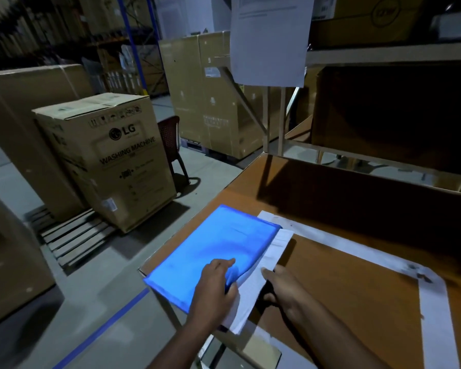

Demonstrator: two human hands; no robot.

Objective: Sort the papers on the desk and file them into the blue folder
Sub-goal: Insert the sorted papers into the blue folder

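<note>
On the near left corner of the worktop [357, 262] lies the blue folder [210, 251], flat, its far end angled away toward the right. Left hand [213, 286] rests on the folder's near right part — index finger stretched forward over the cover, the other fingers curled at the folder's right edge, seemingly pinching it; motion blur makes the exact grip uncertain. Just right of that edge a sheaf of white papers [253, 283] sticks out from under or within the folder, running from the far corner down to the near edge of the worktop and slightly past it. Whether the sheets sit inside the covers or merely beneath them cannot be told. Right hand [280, 286] lies at the papers' right edge, fingers fairly straight and pointing forward, thumb tucked below — appears to steady or push the sheets leftward rather than clasp them.

Judgement on progress: late stage. The papers look gathered into one stack and are partly in or under the folder; what seems left is sliding them fully in, squaring the edges, closing the cover. A white strip of tape [434, 315] borders the worktop further right; no loose sheets are visible on the lit part there, and the far part is in deep shadow.
</note>
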